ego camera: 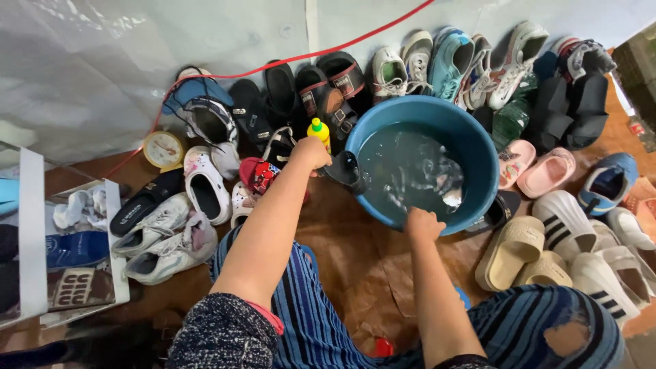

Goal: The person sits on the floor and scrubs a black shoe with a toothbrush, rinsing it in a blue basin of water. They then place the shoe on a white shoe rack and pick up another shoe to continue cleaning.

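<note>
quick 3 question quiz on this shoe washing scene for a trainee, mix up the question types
1. True or false: the left hand holds a dark shoe at the rim of the blue basin.
2. Multiple choice: the right hand rests on
A. the yellow bottle
B. the basin's near rim
C. the small clock
3. Fill in: the basin holds ____.

Key
1. True
2. B
3. Water
</note>
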